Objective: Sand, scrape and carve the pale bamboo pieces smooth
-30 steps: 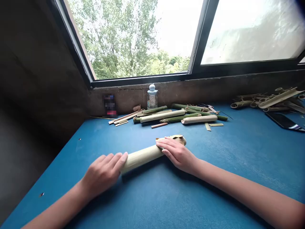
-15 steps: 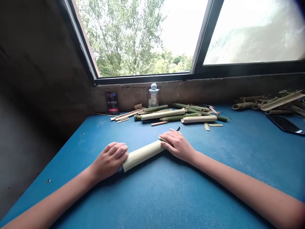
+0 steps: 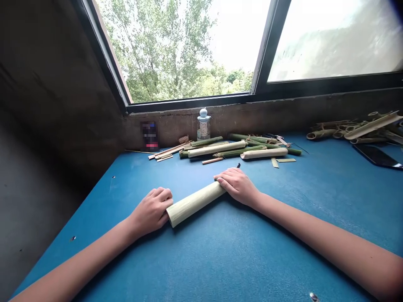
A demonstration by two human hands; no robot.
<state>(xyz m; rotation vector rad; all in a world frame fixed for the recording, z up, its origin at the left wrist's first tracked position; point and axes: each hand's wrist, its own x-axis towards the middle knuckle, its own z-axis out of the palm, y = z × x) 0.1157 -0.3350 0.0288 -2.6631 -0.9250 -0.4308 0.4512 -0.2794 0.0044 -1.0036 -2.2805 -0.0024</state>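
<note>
Bracing the pale bamboo piece point(image 3: 195, 203) at both ends, a person works bare-handed. The right hand point(image 3: 237, 184) lies wrapped over its far end, a dark tip point(image 3: 238, 165) poking out beyond; the left hand point(image 3: 153, 212) curls against its near end, though whether those fingers grip or merely butt up cannot be told. Such a two-ended hold probably keeps the rounded piece from rolling. It slants across the blue tabletop point(image 3: 220, 260). Behind it, cut bamboo lengths point(image 3: 217, 149) lie loosely together, presumably set back for working room, with a lidded jar point(image 3: 203, 128) beyond them. Well to its right sit a phone point(image 3: 378, 156) and heaped offcuts point(image 3: 374, 126). Farther behind, a window frame point(image 3: 189, 102) shows trees point(image 3: 163, 54).
</note>
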